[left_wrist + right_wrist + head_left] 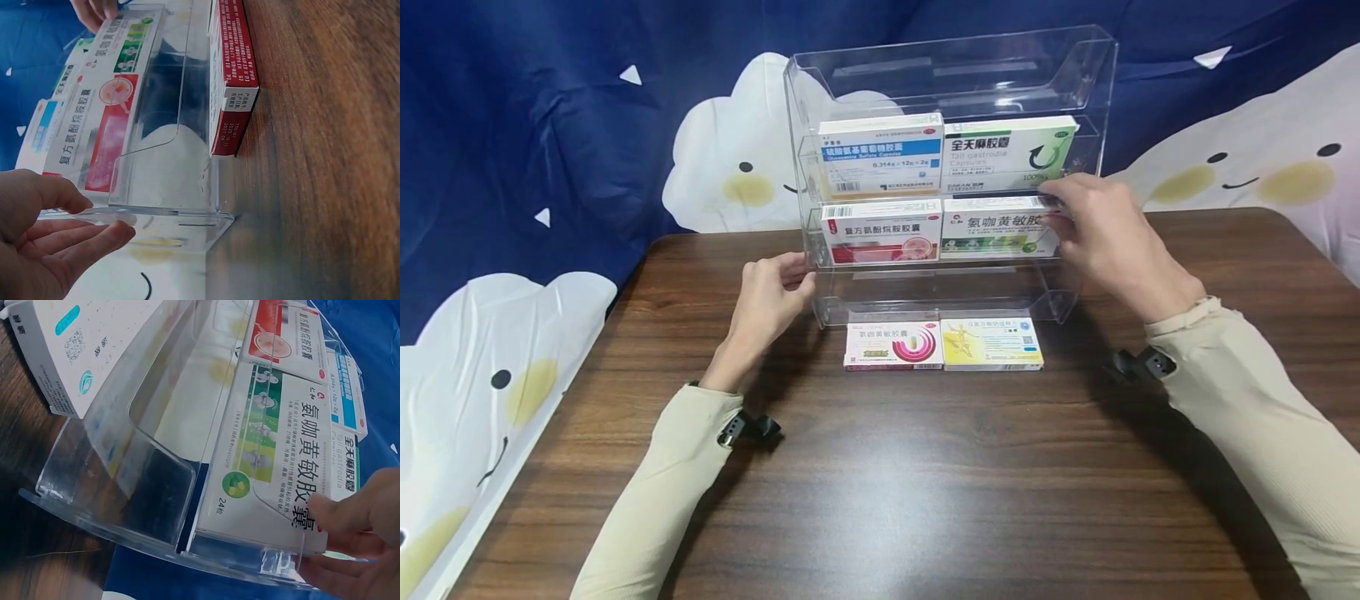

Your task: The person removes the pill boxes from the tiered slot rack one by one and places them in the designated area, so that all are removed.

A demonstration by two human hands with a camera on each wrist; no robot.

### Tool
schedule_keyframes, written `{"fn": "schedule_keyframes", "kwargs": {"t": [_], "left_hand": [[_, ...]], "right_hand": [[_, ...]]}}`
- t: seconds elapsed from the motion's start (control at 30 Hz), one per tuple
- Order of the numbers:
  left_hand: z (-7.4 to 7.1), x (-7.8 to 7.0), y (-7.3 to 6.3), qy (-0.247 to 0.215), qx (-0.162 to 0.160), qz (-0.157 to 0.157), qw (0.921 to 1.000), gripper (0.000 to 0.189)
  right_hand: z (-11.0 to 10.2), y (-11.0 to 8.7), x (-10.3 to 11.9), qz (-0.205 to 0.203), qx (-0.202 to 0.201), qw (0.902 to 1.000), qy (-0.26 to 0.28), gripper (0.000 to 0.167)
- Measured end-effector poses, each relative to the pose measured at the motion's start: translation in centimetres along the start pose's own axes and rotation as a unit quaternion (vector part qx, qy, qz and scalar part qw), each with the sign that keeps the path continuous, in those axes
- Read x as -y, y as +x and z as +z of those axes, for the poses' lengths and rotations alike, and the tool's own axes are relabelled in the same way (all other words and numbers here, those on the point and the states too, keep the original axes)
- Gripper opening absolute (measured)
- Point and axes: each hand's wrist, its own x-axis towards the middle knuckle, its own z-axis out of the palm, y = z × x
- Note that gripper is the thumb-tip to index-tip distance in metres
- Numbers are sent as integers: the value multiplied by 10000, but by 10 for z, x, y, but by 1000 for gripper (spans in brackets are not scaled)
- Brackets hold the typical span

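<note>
A clear acrylic tiered display stand (925,287) stands on the table with medicine boxes on two tiers. My left hand (772,289) pinches its left side wall, the thumb on one face and fingers on the other in the left wrist view. At the middle tier's right end, my right hand (1101,237) holds the corner of a white and green medicine box (269,462), thumb against its front. Beside that box sits a red and white medicine box (882,233). Above them are a blue and white box (880,158) and a white and green capsule box (1007,157).
Two more boxes, a pink and white one (893,345) and a yellow and white one (992,342), lie side by side at the stand's front foot. The wooden table (880,483) extends toward me. A blue curtain (587,142) with cloud faces hangs behind.
</note>
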Motion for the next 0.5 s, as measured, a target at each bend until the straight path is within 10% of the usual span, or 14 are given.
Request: {"fn": "schedule_keyframes", "kwargs": {"t": [0.5], "left_hand": [[0,-1,-1,-26,-14,-7,10000,31]], "right_hand": [[-13,6,0,242,-44,9996,111,33]]}}
